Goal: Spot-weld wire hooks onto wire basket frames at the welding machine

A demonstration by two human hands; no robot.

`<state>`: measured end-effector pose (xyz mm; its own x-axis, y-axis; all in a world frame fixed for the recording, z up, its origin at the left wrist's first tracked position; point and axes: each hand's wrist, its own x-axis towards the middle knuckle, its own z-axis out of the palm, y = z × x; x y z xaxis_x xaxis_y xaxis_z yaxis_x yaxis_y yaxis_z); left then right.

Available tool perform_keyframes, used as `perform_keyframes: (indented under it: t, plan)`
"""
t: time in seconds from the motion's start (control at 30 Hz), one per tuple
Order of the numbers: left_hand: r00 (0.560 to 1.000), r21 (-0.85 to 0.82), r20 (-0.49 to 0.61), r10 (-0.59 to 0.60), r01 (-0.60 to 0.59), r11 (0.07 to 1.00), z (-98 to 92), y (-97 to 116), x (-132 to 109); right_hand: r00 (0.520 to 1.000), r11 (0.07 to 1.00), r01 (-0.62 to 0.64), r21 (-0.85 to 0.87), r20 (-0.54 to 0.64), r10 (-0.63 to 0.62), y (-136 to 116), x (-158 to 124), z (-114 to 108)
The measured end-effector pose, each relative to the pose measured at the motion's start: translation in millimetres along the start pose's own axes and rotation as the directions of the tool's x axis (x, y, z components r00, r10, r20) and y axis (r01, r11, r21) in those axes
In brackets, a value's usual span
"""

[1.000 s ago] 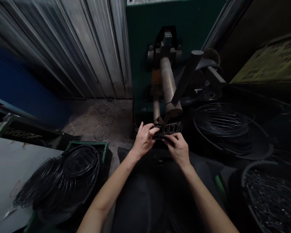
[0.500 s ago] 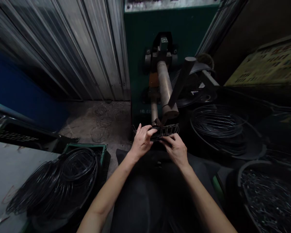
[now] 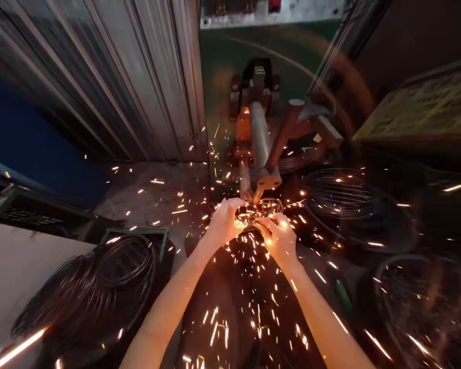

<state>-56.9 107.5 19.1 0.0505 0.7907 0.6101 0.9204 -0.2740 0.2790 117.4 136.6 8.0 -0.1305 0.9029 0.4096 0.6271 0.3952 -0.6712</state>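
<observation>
A small wire frame sits under the tip of a welding machine's metal arm. My left hand grips the frame's left end with curled fingers. On the frame's near side, my right hand pinches it. Bright orange sparks burst from the spot between my hands and scatter across the floor and my lap. The glare hides the contact point.
The green machine body stands ahead against a corrugated metal wall. A green crate with black wire rings is at my left. More wire coils lie right, and a tub of small metal pieces is near right.
Sparks now fly from the wire frame where there were none before. The machine's arm tip has come down on the frame. My hands stay on it, almost unmoved.
</observation>
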Motion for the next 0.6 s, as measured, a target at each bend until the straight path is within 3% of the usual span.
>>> perform_keyframes:
  t: [0.1,0.2,0.5,0.6]
  plan:
    - [0.999,-0.186,0.001,0.035,-0.034,0.982,-2.0,0.1,0.1,0.990,0.991,0.134,-0.012,0.052,-0.133,0.8,-2.0,0.1]
    - [1.000,-0.266,0.012,0.012,-0.008,0.964,-5.7,2.4,0.0,0.980,0.981,0.194,-0.034,0.056,-0.191,0.1,-5.5,-1.4]
    - [0.986,-0.293,0.043,-0.162,0.167,0.941,-10.0,16.8,-12.8,0.987,0.989,0.148,-0.012,0.067,-0.147,-13.9,-7.9,-15.7]
    - [0.987,-0.311,0.094,-0.134,0.157,0.937,-7.0,28.3,-27.6,0.984,0.983,0.167,-0.070,0.068,-0.163,-15.3,-19.0,-18.1]
